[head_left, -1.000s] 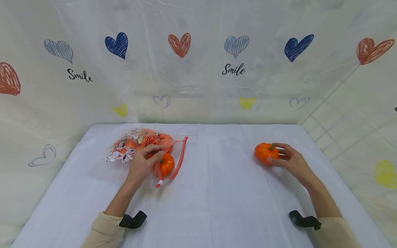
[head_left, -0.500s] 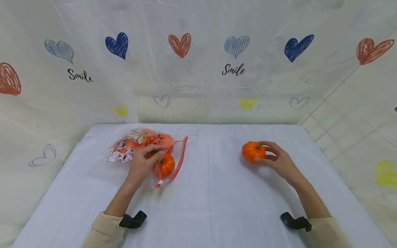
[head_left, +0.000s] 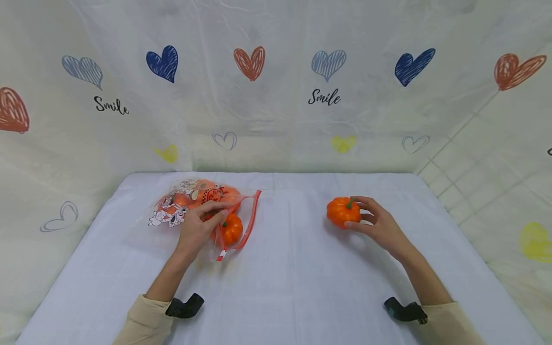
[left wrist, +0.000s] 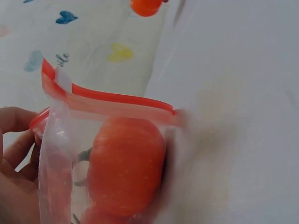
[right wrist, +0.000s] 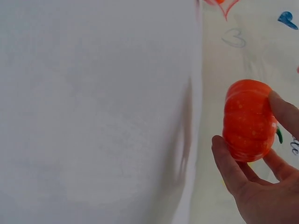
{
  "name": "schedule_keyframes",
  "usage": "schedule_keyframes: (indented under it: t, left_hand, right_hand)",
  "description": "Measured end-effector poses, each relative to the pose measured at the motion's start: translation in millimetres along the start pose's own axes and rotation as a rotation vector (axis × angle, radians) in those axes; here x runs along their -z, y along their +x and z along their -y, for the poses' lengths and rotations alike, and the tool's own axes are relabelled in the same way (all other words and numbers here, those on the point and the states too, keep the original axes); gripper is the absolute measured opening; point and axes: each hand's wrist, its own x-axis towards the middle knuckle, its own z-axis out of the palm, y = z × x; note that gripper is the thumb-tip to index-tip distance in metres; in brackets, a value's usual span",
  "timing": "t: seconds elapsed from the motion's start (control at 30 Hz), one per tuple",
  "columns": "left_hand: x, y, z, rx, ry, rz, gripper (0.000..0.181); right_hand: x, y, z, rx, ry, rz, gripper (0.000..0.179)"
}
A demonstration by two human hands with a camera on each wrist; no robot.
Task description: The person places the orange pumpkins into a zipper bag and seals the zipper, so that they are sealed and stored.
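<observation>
On the right side of the head view, my right hand (head_left: 381, 227) grips a small orange pumpkin (head_left: 342, 212) with a green stem, thumb on one side and fingers on the other. The right wrist view shows this pumpkin (right wrist: 248, 120) between the fingertips, above the white surface. At the left, my left hand (head_left: 199, 229) pinches the red-edged rim of a clear plastic zip bag (head_left: 169, 215) printed with cartoon figures. The bag's mouth gapes toward the right. Several orange pumpkins lie inside, one of them (head_left: 233, 229) close to the mouth; the left wrist view shows it (left wrist: 126, 168) through the plastic.
A white cloth covers the table (head_left: 293, 287). Behind it hangs a pale curtain (head_left: 284, 110) printed with hearts and "Smile". A black wrist mount (head_left: 185, 305) sits on the left forearm, and another black mount (head_left: 405, 310) on the right one.
My right hand has moved leftward with the pumpkin, toward the bag. My left hand and the bag have stayed in place.
</observation>
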Motion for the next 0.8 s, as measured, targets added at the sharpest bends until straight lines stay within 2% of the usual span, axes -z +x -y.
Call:
schedule_keyframes:
  t: [0.23, 0.8]
  left_hand:
    - [-0.6, -0.9, -1.4, -0.004, -0.011, -0.005, 0.029]
    - [-0.3, -1.5, -2.5, -0.009, 0.007, 0.000, 0.029]
  right_hand:
    - [-8, -0.7, 6, 0.038, 0.020, 0.006, 0.072]
    - [-38, 2.9, 21, 0.069, 0.055, 0.068, 0.070]
